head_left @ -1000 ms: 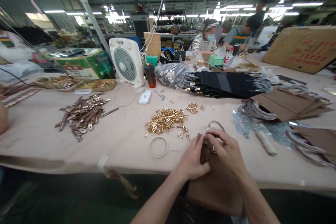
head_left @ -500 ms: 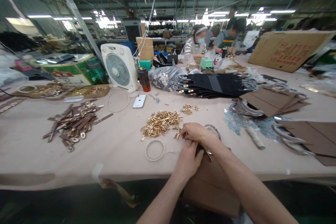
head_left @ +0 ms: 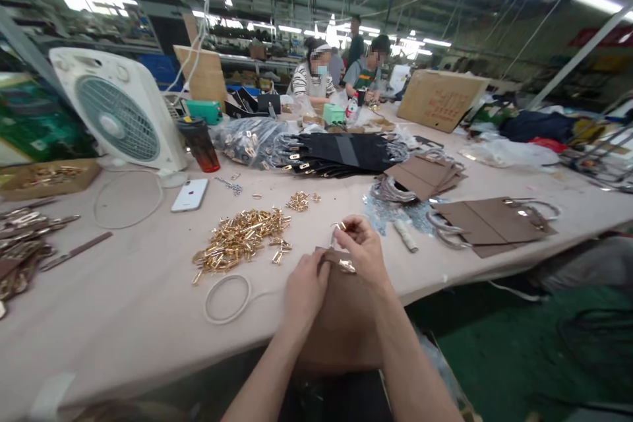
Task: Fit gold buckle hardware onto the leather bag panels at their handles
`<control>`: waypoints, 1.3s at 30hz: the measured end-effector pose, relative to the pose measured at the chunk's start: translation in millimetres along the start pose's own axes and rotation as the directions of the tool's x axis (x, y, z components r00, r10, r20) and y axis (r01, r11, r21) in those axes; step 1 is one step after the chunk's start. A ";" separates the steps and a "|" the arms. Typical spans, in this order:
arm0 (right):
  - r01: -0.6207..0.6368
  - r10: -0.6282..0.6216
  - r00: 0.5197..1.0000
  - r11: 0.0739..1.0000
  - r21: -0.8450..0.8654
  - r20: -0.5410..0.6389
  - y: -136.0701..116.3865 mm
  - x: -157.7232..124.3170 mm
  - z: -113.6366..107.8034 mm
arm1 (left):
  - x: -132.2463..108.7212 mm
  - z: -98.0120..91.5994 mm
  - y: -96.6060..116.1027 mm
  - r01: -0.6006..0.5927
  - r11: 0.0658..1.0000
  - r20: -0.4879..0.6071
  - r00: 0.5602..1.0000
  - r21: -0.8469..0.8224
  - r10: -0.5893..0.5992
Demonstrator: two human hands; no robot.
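My left hand [head_left: 305, 285] is closed on the top edge of a brown bag panel [head_left: 343, 316], which hangs over the table's front edge. Just above that edge, my right hand [head_left: 364, 252] pinches a small gold metal fitting [head_left: 340, 227] between thumb and fingertips. A gold metal plate [head_left: 347, 266] shows on the panel under the right hand. To the left lies a heap of gold metal fittings [head_left: 242, 237], with a smaller pile of gold pieces [head_left: 299, 201] behind it. A roll of white tape [head_left: 227, 299] rests near my left hand.
A white fan [head_left: 116, 109], a dark tumbler [head_left: 199, 145] and a phone [head_left: 190, 196] stand or lie at left. Stacked black panels [head_left: 341, 153] lie behind, brown bag pieces [head_left: 487, 221] at right. Two co-workers [head_left: 312, 76] sit across the table; another person stands behind.
The view has swung right. My right hand has moved from beside the gold heap to above the panel's edge, with a small gold fitting now visible in its fingers.
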State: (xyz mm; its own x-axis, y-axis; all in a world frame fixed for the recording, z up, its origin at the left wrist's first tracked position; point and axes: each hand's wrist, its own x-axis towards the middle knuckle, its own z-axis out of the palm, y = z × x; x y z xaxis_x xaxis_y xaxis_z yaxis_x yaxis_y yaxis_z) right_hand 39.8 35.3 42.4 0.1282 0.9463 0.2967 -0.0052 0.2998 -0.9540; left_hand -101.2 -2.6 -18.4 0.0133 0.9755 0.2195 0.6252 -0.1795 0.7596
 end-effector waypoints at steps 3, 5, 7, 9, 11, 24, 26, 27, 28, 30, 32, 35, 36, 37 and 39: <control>-0.080 0.103 0.987 0.981 0.179 -0.122 12.7 -22.2 -19.9 | 5.4 1.8 0.2 -0.005 0.988 0.061 0.998 0.155 -0.005; -0.117 0.162 0.974 0.958 0.261 -0.156 22.2 -36.2 -27.3 | 9.0 2.0 1.3 0.005 0.988 0.056 0.998 0.152 -0.014; -0.136 0.198 0.965 0.939 0.315 -0.174 30.3 -47.1 -29.9 | 12.4 2.0 2.7 0.026 0.997 0.000 1.000 0.074 -0.026; -0.145 0.216 0.961 0.927 0.345 -0.176 35.9 -53.5 -28.6 | 15.3 2.2 3.4 0.075 0.997 -0.079 0.994 -0.036 -0.078; -0.157 0.225 0.960 0.923 0.352 -0.164 38.9 -55.6 -24.1 | 17.2 2.2 2.7 0.151 0.977 -0.160 0.972 -0.148 -0.175; -0.144 0.153 0.973 0.987 0.064 -0.174 41.4 -60.0 28.3 | 14.3 -5.6 -10.2 0.159 0.624 -0.110 0.923 -0.765 -0.369; -0.148 0.154 0.972 0.988 0.048 -0.178 42.8 -61.9 29.4 | 14.3 -5.6 -10.8 0.157 0.622 -0.104 0.926 -0.767 -0.363; -0.150 0.154 0.971 0.988 0.040 -0.181 43.3 -62.5 29.4 | 13.9 -5.4 -11.2 0.156 0.628 -0.104 0.928 -0.762 -0.358; -0.151 0.155 0.970 0.988 0.033 -0.185 43.5 -62.8 29.4 | 13.4 -5.2 -11.9 0.155 0.635 -0.106 0.929 -0.757 -0.354; -0.153 0.154 0.970 0.988 0.020 -0.190 43.2 -63.0 29.4 | 11.9 -4.3 -14.2 0.149 0.652 -0.120 0.929 -0.743 -0.350; -0.153 0.152 0.969 0.988 0.012 -0.195 42.4 -62.8 29.6 | 10.3 -3.0 -17.7 0.141 0.681 -0.145 0.928 -0.718 -0.344; -0.143 0.142 0.970 0.990 0.009 -0.197 41.8 -62.7 30.1 | 8.4 -0.8 -23.1 0.134 0.739 -0.182 0.926 -0.660 -0.330; -0.139 0.138 0.971 0.990 0.009 -0.196 42.0 -62.7 30.2 | 8.0 -0.2 -24.4 0.131 0.753 -0.190 0.927 -0.644 -0.324; -0.134 0.133 0.972 0.991 0.008 -0.194 42.4 -62.9 30.3 | 7.7 0.2 -25.2 0.126 0.762 -0.196 0.928 -0.635 -0.316; -0.126 0.123 0.973 0.992 -0.002 -0.194 43.5 -63.2 30.7 | 7.5 0.3 -25.6 0.111 0.767 -0.198 0.934 -0.632 -0.299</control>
State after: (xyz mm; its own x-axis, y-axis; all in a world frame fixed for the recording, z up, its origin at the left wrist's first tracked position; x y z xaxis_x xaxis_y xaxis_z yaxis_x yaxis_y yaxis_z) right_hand 1.0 -7.8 -16.5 0.3167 0.9345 0.1627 -0.0198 0.1780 -0.9838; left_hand -116.8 9.3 -36.4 -0.3289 0.9391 0.0994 -0.0122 -0.1094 0.9939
